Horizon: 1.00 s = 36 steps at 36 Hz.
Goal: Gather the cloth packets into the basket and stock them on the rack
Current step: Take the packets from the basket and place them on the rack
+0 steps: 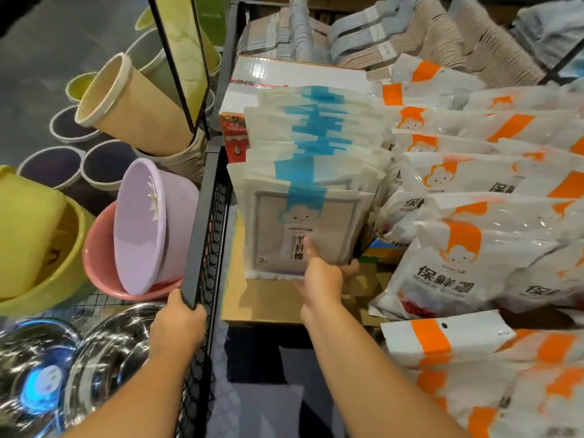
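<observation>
A row of white cloth packets (303, 222) with blue stripes and a cloud logo stands upright on the rack shelf, on a cardboard base (262, 298). My right hand (322, 279) grips the bottom of the front packet, thumb on its face and fingers behind. My left hand (178, 324) grips the black mesh divider (205, 222) of the rack at its near end. No basket is in view.
White packets with orange stripes (474, 248) lie stacked to the right. A red and white carton (240, 121) sits behind the blue packets. Plastic basins (142, 226), cups (126, 109) and steel bowls (104, 352) fill the left side. Folded cloths (395, 36) line the back.
</observation>
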Each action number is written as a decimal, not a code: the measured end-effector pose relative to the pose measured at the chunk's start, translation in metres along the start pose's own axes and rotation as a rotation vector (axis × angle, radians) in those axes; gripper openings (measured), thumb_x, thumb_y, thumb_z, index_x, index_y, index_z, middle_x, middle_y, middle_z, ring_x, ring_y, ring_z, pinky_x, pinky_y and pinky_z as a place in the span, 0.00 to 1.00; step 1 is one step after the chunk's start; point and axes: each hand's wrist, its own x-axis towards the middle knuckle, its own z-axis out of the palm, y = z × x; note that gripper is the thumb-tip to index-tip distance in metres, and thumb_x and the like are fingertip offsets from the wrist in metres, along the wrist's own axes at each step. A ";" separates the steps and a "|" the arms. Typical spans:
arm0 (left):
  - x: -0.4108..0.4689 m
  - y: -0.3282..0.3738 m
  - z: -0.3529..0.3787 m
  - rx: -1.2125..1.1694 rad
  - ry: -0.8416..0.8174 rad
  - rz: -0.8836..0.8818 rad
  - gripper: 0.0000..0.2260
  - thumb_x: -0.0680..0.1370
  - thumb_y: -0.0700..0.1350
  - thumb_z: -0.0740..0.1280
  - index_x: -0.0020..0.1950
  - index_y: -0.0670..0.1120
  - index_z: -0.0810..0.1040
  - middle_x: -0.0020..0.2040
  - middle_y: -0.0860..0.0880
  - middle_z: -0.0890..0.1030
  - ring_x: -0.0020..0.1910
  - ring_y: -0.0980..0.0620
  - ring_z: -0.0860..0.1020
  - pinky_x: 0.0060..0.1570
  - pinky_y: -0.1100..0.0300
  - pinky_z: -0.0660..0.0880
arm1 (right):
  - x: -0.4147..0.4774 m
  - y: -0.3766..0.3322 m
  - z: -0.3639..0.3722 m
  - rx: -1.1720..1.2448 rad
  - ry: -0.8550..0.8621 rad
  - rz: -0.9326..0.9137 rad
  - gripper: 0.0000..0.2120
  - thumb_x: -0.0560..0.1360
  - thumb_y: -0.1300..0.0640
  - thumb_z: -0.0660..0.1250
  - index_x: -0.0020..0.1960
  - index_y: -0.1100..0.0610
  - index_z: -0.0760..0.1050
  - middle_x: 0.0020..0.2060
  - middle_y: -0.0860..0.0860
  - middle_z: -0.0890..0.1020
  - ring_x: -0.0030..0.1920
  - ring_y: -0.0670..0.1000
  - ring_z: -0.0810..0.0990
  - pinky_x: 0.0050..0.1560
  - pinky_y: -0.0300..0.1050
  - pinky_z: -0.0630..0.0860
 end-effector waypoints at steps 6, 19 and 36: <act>0.001 0.000 0.001 0.005 0.005 0.001 0.09 0.77 0.46 0.65 0.53 0.44 0.69 0.46 0.40 0.78 0.44 0.38 0.75 0.44 0.49 0.71 | -0.031 0.010 -0.029 0.289 -0.225 0.203 0.42 0.67 0.47 0.79 0.74 0.43 0.59 0.69 0.54 0.71 0.65 0.61 0.75 0.57 0.59 0.81; 0.002 0.000 0.002 0.025 0.024 -0.009 0.09 0.77 0.48 0.65 0.54 0.46 0.70 0.46 0.42 0.79 0.44 0.39 0.76 0.43 0.50 0.71 | 0.007 -0.044 0.021 0.599 -0.420 0.387 0.29 0.72 0.42 0.73 0.69 0.52 0.73 0.67 0.59 0.74 0.70 0.67 0.67 0.67 0.69 0.70; -0.002 0.003 -0.001 0.007 0.028 -0.028 0.11 0.77 0.46 0.64 0.58 0.46 0.71 0.48 0.42 0.76 0.45 0.40 0.72 0.45 0.51 0.69 | -0.031 -0.016 -0.012 0.358 -0.370 0.298 0.20 0.80 0.48 0.67 0.69 0.49 0.68 0.70 0.57 0.71 0.68 0.64 0.71 0.62 0.68 0.76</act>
